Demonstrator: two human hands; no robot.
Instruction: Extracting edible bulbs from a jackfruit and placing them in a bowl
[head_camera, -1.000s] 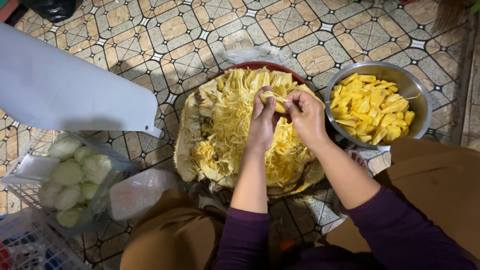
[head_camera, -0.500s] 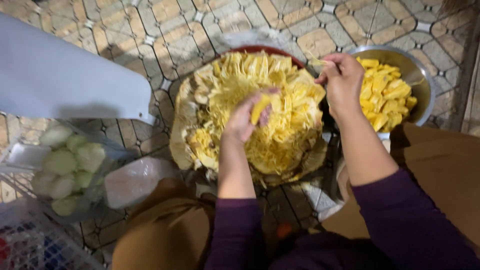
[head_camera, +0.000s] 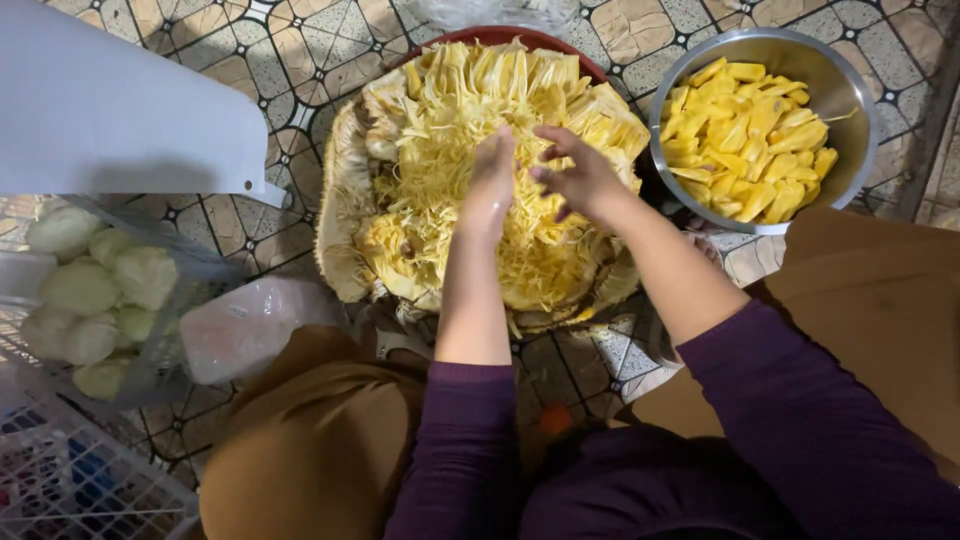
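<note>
While the steel bowl (head_camera: 860, 95) holds many yellow pods, both hands, left hand (head_camera: 492, 190) and right hand (head_camera: 578, 178), fingers loosely spread, dig into the half-picked opened jackfruit (head_camera: 440, 170); plenty remains.

I am seeing no labels, signs or screens here. Two packages are lying on the tiled floor at my left: a clear plastic bag (head_camera: 90, 300) holding pale green rounded pieces, and just beside it, towards the middle, a cloudy pinkish-white plastic bag (head_camera: 245, 325) sitting slumped and closed.
</note>
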